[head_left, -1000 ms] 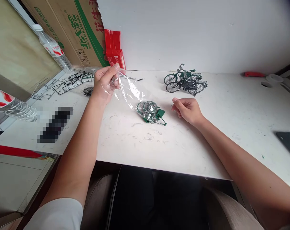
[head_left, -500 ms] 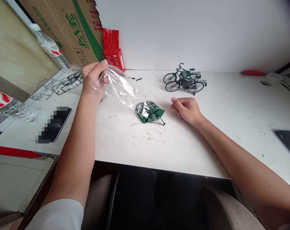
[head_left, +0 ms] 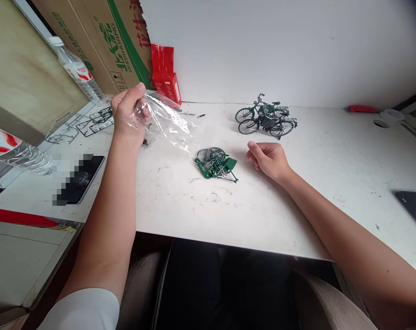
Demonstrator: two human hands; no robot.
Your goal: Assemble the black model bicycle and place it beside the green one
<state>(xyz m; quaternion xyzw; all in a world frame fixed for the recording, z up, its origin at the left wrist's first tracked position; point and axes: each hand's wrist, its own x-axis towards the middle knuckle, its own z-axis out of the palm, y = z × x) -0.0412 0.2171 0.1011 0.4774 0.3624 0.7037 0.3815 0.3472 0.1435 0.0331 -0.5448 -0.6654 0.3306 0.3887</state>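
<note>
Phone [head_left: 78, 179] pixelated; bottle [head_left: 17, 153] cut off at left edge.

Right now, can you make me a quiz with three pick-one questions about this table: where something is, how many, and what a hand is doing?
1. Where is the pile of green parts?
A. Between the hands
B. On the cardboard box
C. Inside the bottle

2. How many finished model bicycles stand by the wall?
A. Two
B. Five
C. None

3. What is the left hand doing?
A. Lying flat
B. Pinching a clear plastic bag
C. Holding a bottle

Answers: A, it lies left of the right hand; A, two stand together; B, fingers grip the bag.
</note>
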